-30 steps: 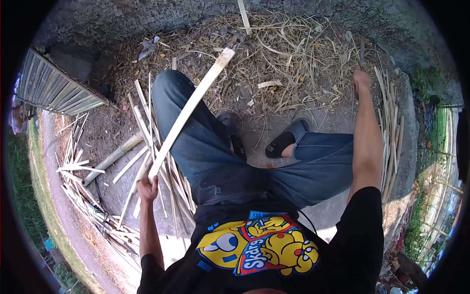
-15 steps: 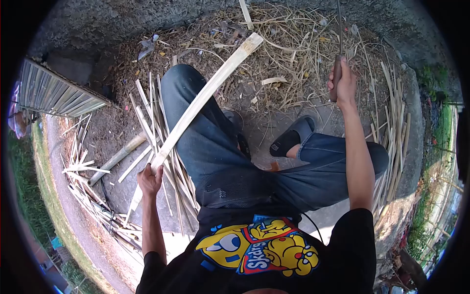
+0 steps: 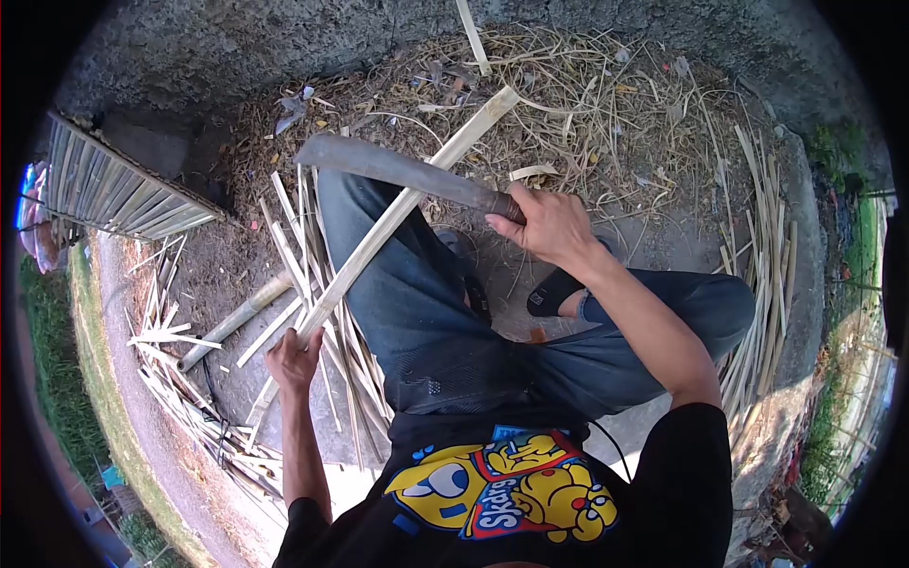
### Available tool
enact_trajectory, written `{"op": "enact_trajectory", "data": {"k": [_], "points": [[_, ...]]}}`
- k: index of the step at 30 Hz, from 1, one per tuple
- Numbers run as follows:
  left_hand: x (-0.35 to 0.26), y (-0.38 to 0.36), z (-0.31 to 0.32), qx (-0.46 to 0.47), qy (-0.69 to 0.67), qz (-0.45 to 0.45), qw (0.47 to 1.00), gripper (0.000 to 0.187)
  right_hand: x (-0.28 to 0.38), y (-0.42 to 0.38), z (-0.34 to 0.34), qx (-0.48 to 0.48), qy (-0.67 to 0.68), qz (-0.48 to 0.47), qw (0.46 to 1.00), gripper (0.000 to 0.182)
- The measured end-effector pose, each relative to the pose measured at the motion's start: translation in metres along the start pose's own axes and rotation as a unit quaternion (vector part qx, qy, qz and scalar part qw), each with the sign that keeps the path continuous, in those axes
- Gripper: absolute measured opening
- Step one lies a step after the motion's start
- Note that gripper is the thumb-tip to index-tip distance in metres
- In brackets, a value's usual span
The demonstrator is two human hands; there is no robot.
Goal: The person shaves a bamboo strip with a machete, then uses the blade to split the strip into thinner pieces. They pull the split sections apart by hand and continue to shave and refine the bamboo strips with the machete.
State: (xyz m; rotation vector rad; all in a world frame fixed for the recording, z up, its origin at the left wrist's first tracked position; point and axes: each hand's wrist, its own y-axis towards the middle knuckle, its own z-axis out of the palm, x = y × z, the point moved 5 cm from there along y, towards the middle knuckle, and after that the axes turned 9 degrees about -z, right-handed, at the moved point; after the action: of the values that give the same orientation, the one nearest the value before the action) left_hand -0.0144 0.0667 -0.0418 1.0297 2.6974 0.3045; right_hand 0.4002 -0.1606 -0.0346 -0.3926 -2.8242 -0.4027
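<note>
Bamboo strip (image 3: pixel 398 213): long, pale, slanting across the seated person's knee, far end over the straw litter (image 3: pixel 587 104). Machete (image 3: pixel 398 170) lies crosswise over the strip, blade touching it. Right hand (image 3: pixel 549 225) fisted on the machete handle; left hand (image 3: pixel 295 360) clasped round the strip's near end.

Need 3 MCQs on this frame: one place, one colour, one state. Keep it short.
1. Where does the blade lie?
A. across the bamboo slat
B. flat on the ground
C. inside the fence panel

2. What colour is the shirt?
A. white
B. black
C. red

3. What is the left hand doing?
A. hanging free
B. resting on the sandal
C. gripping the slat's lower end

Key: 1 A, the blade crosses the slat above the knee; 2 B, black cloth with a yellow print; 3 C, fingers wrap the slat, while the right hand holds the blade's handle.
</note>
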Motion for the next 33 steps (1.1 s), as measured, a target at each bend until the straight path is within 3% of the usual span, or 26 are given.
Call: {"op": "enact_trajectory", "data": {"k": [1, 3, 4, 6, 7, 8, 9, 10, 11, 14, 19, 21, 22, 24, 25, 27, 28, 30, 33], "points": [[0.017, -0.010, 0.000, -0.040, 0.017, 0.039, 0.998, 0.050, -0.035, 0.002, -0.005, 0.025, -0.001, 0.078, 0.997, 0.060], [0.048, -0.028, 0.001, -0.021, 0.001, 0.007, 1.000, 0.045, -0.121, -0.005, -0.028, -0.023, 0.006, 0.263, 0.965, 0.058], [0.061, -0.042, 0.004, -0.011, -0.009, -0.012, 1.000, 0.044, -0.178, -0.012, -0.032, -0.029, 0.088, 0.364, 0.927, 0.061], [0.073, -0.073, 0.007, -0.012, -0.020, -0.053, 0.998, 0.043, -0.275, -0.057, -0.032, -0.092, 0.110, 0.511, 0.848, 0.066], [0.081, -0.072, 0.014, -0.009, -0.029, -0.082, 0.996, 0.042, -0.288, -0.082, -0.045, -0.141, 0.137, 0.523, 0.830, 0.064], [0.078, -0.074, 0.017, -0.062, -0.060, -0.027, 0.996, 0.042, -0.290, -0.100, -0.050, -0.181, 0.163, 0.532, 0.811, 0.062], [0.068, -0.074, 0.017, -0.036, -0.062, -0.059, 0.996, 0.043, -0.285, -0.099, -0.056, -0.169, 0.162, 0.530, 0.815, 0.062], [0.057, -0.075, 0.014, -0.003, -0.059, -0.092, 0.994, 0.045, -0.272, -0.102, -0.062, -0.204, 0.251, 0.532, 0.783, 0.059], [0.054, -0.075, 0.018, 0.013, -0.052, -0.122, 0.991, 0.047, -0.264, -0.101, -0.066, -0.246, 0.337, 0.528, 0.740, 0.056], [0.045, -0.058, 0.023, -0.017, -0.047, -0.010, 0.999, 0.035, -0.230, -0.077, -0.060, -0.289, 0.371, 0.470, 0.747, 0.053], [0.031, -0.029, 0.014, 0.040, -0.062, -0.048, 0.996, 0.044, -0.166, -0.051, -0.041, -0.300, 0.407, 0.404, 0.763, 0.050], [0.025, -0.018, 0.012, 0.075, -0.080, -0.064, 0.992, 0.050, -0.148, -0.039, -0.035, -0.281, 0.408, 0.316, 0.809, 0.046], [0.020, -0.012, 0.008, 0.076, -0.079, -0.063, 0.992, 0.050, -0.141, -0.036, -0.033, -0.281, 0.408, 0.317, 0.808, 0.046], [0.010, -0.002, 0.003, 0.130, -0.085, -0.052, 0.987, 0.053, -0.116, -0.024, -0.036, -0.211, 0.332, 0.244, 0.886, 0.043], [0.008, 0.002, 0.001, 0.144, -0.103, -0.056, 0.983, 0.058, -0.106, -0.021, -0.038, -0.213, 0.333, 0.245, 0.886, 0.043], [0.008, 0.007, 0.003, 0.179, -0.118, -0.068, 0.974, 0.060, -0.074, -0.010, -0.043, -0.143, 0.201, 0.161, 0.956, 0.043], [0.009, 0.009, 0.006, 0.213, -0.133, -0.084, 0.964, 0.062, -0.065, -0.008, -0.039, -0.145, 0.201, 0.161, 0.955, 0.043], [0.002, 0.013, 0.002, 0.236, -0.145, -0.096, 0.956, 0.064, -0.039, -0.002, -0.028, -0.162, 0.167, 0.042, 0.972, 0.046], [-0.006, 0.022, -0.006, 0.276, -0.171, -0.111, 0.939, 0.066, -0.014, -0.003, -0.008, -0.164, 0.123, -0.010, 0.979, 0.039]]}}
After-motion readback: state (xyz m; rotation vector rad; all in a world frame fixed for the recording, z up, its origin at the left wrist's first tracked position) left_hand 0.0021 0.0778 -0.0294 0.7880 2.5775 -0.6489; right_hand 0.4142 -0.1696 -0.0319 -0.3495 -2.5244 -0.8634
